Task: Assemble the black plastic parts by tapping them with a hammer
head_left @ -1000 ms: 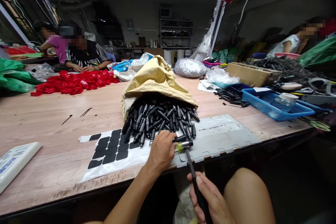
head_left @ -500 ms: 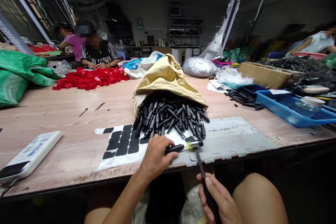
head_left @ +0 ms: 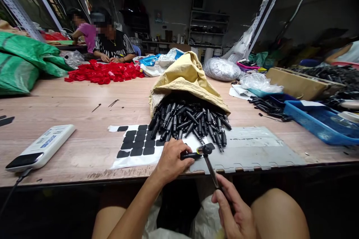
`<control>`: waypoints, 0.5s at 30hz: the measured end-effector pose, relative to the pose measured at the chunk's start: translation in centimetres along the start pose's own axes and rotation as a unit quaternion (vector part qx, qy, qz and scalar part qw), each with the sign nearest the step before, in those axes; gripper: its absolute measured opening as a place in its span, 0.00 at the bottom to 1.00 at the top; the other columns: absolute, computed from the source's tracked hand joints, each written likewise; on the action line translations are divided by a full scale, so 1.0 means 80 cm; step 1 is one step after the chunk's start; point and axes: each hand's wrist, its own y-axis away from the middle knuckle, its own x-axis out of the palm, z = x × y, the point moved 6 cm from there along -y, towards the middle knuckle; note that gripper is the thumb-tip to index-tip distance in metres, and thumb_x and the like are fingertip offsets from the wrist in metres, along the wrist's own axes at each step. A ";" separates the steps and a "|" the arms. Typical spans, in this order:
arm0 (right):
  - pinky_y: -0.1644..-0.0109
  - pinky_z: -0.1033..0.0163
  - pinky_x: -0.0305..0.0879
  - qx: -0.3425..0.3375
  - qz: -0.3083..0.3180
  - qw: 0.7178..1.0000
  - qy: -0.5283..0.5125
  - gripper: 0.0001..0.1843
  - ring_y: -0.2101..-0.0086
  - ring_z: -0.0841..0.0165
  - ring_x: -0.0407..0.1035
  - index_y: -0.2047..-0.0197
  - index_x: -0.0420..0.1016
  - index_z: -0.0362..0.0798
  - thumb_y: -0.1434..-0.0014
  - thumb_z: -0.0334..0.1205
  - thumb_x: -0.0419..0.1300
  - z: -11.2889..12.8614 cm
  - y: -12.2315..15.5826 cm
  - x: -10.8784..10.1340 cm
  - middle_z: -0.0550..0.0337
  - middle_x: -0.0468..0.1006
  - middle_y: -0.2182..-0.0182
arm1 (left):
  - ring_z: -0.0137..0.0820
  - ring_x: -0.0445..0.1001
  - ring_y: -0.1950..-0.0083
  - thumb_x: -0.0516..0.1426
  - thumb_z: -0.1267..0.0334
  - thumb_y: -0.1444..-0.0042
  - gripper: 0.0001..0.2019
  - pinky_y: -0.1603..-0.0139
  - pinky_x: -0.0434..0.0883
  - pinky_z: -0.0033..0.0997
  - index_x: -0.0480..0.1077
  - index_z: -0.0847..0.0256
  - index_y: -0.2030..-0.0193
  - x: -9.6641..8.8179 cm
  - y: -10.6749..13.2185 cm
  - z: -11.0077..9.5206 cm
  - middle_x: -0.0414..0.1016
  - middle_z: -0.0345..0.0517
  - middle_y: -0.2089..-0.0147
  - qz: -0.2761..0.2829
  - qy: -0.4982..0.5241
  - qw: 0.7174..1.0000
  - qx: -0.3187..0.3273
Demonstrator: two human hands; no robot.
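Note:
Between the thumb and fingers of my left hand [head_left: 173, 158] lies a black cylindrical part [head_left: 191, 155], held level near the table's front edge. My right hand [head_left: 234, 205] grips the handle of a small hammer [head_left: 209, 160]. The hammer's head is at the right end of the part; whether they touch I cannot tell. Just beyond my hands, a heap of similar black parts [head_left: 193, 119] spills from a yellow woven sack [head_left: 187, 71]. Under the heap are a white sheet of black rounded-square stickers [head_left: 137, 143] and a grey board [head_left: 252, 149].
A white power bank [head_left: 42, 147] with a cable lies at the left. Red pieces [head_left: 103, 72] are piled before a person in a striped top [head_left: 112, 46]. A green sack [head_left: 25, 63] stands at far left, a blue tray [head_left: 316, 127] at right.
The hammer's head has turned and come up against or close to the end of the black part. My left hand keeps its hold. The whole view has shifted slightly.

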 end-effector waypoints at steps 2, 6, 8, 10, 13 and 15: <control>0.69 0.70 0.75 -0.046 -0.013 0.998 0.033 0.27 0.68 0.67 0.78 0.38 0.73 0.52 0.36 0.54 0.58 0.014 -0.001 -0.002 0.55 0.83 0.63 | 0.36 0.67 0.56 0.69 0.64 0.50 0.08 0.53 0.59 0.38 0.78 0.54 0.63 0.001 0.000 0.001 0.76 0.38 0.63 0.001 0.004 1.000 -0.003; 0.51 0.65 0.77 -0.152 -0.027 0.984 0.086 0.25 0.55 0.64 0.79 0.36 0.71 0.55 0.35 0.46 0.58 0.030 -0.001 0.000 0.55 0.80 0.47 | 0.36 0.67 0.56 0.69 0.65 0.51 0.08 0.53 0.59 0.38 0.78 0.54 0.64 0.000 0.000 0.003 0.76 0.38 0.64 -0.003 0.006 1.000 -0.005; 0.44 0.63 0.74 -0.167 0.009 0.982 0.082 0.23 0.49 0.62 0.77 0.37 0.73 0.56 0.35 0.44 0.58 0.031 -0.002 0.007 0.58 0.79 0.45 | 0.36 0.67 0.56 0.68 0.65 0.50 0.07 0.53 0.59 0.38 0.78 0.54 0.64 0.000 0.000 0.003 0.77 0.38 0.63 -0.004 0.006 1.000 -0.004; 0.40 0.61 0.70 -0.125 0.035 0.990 0.051 0.22 0.46 0.61 0.75 0.39 0.75 0.56 0.35 0.46 0.58 0.028 -0.004 0.011 0.59 0.79 0.44 | 0.36 0.68 0.56 0.68 0.65 0.50 0.06 0.53 0.59 0.38 0.78 0.54 0.64 0.000 0.000 0.002 0.77 0.38 0.63 -0.004 0.004 1.000 -0.002; 0.35 0.54 0.66 -0.037 0.018 0.999 0.022 0.22 0.44 0.57 0.72 0.40 0.76 0.57 0.35 0.51 0.58 0.028 -0.004 0.005 0.59 0.77 0.43 | 0.37 0.68 0.56 0.68 0.65 0.50 0.06 0.53 0.59 0.38 0.78 0.54 0.64 0.000 0.000 0.002 0.77 0.39 0.63 -0.005 -0.001 1.000 0.000; 0.35 0.50 0.65 -0.014 0.004 1.000 0.025 0.25 0.44 0.56 0.72 0.38 0.74 0.56 0.36 0.53 0.58 0.034 -0.002 -0.001 0.57 0.76 0.42 | 0.37 0.68 0.56 0.68 0.64 0.50 0.07 0.53 0.60 0.39 0.78 0.54 0.64 0.000 -0.001 0.001 0.77 0.39 0.63 -0.007 -0.002 1.000 -0.001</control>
